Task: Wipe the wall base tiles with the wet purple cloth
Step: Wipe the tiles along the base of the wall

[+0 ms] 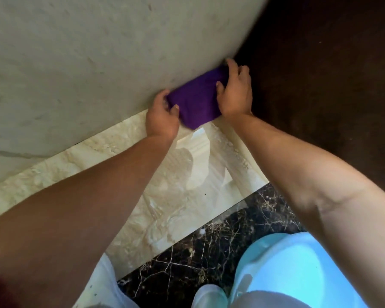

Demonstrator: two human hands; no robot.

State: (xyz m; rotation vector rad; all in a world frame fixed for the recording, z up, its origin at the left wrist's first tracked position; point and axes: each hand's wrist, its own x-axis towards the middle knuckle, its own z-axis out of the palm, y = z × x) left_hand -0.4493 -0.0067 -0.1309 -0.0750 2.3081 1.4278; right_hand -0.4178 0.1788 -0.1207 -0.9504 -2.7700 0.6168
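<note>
Two bare hands on the purple cloth [197, 101], both arms stretched forward and down from the lower corners of the head view, forearms converging toward the cloth. Left hand [161, 115] grips the cloth's left edge: fingers curled round the far side, thumb hooked over the near face, wrist bent slightly inward. Right hand [235, 92] lies flatter on the cloth's right end, palm pressing, fingers spread and reaching up to the top corner, thumb pointing left across the fabric. Cloth is bunched into a thick folded pad, held at the foot of the grey plaster wall [76, 63], right where the wall meets the cream marble tile strip [160, 196]; its lower edge overlaps the strip's top edge. Whether the cloth is wet, cannot tell. Dark brown surface [331, 85] stands just right of the right hand, touching or not unclear. Cream strip is glossy, shows blurred reflections. Below it, black marble floor [209, 252] with gold veins. Light blue trousers [298, 270] over the knees at bottom right, white fabric [102, 283] at bottom left beside the left forearm.
</note>
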